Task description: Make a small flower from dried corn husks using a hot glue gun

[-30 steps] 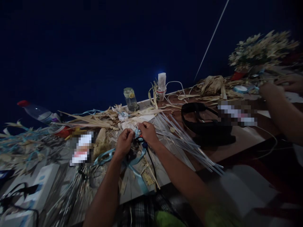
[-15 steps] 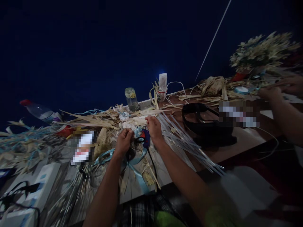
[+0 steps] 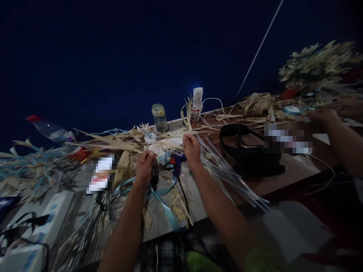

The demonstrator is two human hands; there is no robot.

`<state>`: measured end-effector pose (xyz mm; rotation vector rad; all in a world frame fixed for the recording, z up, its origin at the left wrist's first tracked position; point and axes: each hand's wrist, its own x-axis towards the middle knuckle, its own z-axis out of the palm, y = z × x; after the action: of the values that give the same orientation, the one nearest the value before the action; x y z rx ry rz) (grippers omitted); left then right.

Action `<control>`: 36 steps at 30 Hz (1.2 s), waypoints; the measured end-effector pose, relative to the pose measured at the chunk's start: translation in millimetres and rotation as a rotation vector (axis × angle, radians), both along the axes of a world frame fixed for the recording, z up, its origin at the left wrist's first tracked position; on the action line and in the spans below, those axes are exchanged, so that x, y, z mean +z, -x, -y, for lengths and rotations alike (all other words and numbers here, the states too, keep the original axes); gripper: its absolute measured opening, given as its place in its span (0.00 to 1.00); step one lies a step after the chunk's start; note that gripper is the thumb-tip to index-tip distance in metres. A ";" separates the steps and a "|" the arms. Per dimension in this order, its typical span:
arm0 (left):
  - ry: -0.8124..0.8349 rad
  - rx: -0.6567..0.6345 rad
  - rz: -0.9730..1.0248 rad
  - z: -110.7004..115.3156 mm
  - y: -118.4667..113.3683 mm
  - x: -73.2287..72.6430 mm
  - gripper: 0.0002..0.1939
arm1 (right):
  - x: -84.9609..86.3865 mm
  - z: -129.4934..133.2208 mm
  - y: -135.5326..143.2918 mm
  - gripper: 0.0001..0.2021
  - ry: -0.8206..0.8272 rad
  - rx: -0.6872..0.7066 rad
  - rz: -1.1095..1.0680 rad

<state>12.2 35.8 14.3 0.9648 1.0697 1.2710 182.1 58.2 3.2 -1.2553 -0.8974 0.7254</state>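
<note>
Both hands hover over the littered middle of the table, fingers closed in a pinch. Whatever my left hand [image 3: 144, 167] grips is too small or dark to make out; a dark object [image 3: 154, 176] shows just beside it. My right hand [image 3: 192, 150] is a little farther forward, and what it pinches is also unclear. Between them lies a blue and red glue gun [image 3: 177, 161] with a black cord. A light blue ribbon [image 3: 167, 209] trails below the hands towards the table's front edge. Pale dried husks [image 3: 121, 142] spread behind my left hand.
Clear plastic sticks [image 3: 227, 170] lie right of my right hand, near a black headset [image 3: 249, 151]. A glass jar [image 3: 160, 119] and a cup [image 3: 195, 113] stand at the back. Thin wires [image 3: 93, 226] and a power strip [image 3: 53, 219] are left. Another person's hands [image 3: 329, 113] are far right.
My hands have drawn farther apart, the right one moving right and slightly forward. More of the glue gun shows between them. The whole view has shifted slightly.
</note>
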 end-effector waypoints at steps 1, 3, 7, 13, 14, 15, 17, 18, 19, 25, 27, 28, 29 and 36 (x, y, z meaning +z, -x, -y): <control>0.002 0.006 0.016 -0.2 0.5 0.6 0.14 | 0.3 0.2 -0.3 0.15 0.000 -0.006 0.008; 0.007 0.006 0.054 -1.1 2.6 1.3 0.14 | 1.7 2.9 2.9 0.13 -0.022 0.015 0.043; -0.004 0.002 0.128 -3.6 9.4 1.7 0.14 | 6.6 14.2 16.3 0.11 -0.073 0.288 0.321; 0.024 -0.010 0.203 -6.4 17.2 2.8 0.13 | 13.4 34.8 26.4 0.06 -0.066 0.737 1.133; 0.035 -0.010 0.212 -6.6 17.7 3.0 0.13 | 14.0 38.2 27.2 0.06 -0.029 0.722 1.245; 0.042 -0.012 0.217 -6.8 17.9 3.2 0.13 | 14.4 41.3 28.1 0.07 0.010 0.689 1.331; 0.045 -0.022 0.214 -6.9 17.8 3.3 0.13 | 14.5 46.6 30.8 0.07 0.054 0.621 1.428; 0.043 -0.022 0.203 -7.0 17.6 3.1 0.13 | 14.2 48.6 32.7 0.08 0.055 0.601 1.450; 0.042 -0.020 0.191 -7.0 17.3 2.8 0.14 | 13.8 50.0 34.8 0.08 0.048 0.591 1.460; 0.027 -0.031 0.176 -7.8 16.0 -1.2 0.12 | 13.3 49.6 43.7 0.09 0.049 0.557 1.461; 0.022 -0.021 0.176 -7.7 16.1 -0.7 0.12 | 15.6 48.5 43.1 0.08 0.042 0.540 1.458; 0.019 -0.016 0.182 -7.4 16.4 0.2 0.12 | 17.1 48.1 42.3 0.09 0.039 0.533 1.456; 0.018 -0.012 0.196 -7.2 17.1 1.6 0.12 | 18.5 47.9 41.5 0.09 0.036 0.527 1.454; -0.024 -0.010 0.359 -5.8 26.9 13.8 0.12 | 20.8 47.1 43.0 0.10 0.014 0.522 1.362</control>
<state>-14.8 41.6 28.1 0.7224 0.7704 1.3887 139.2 11.1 24.0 -1.4891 -2.3801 0.1523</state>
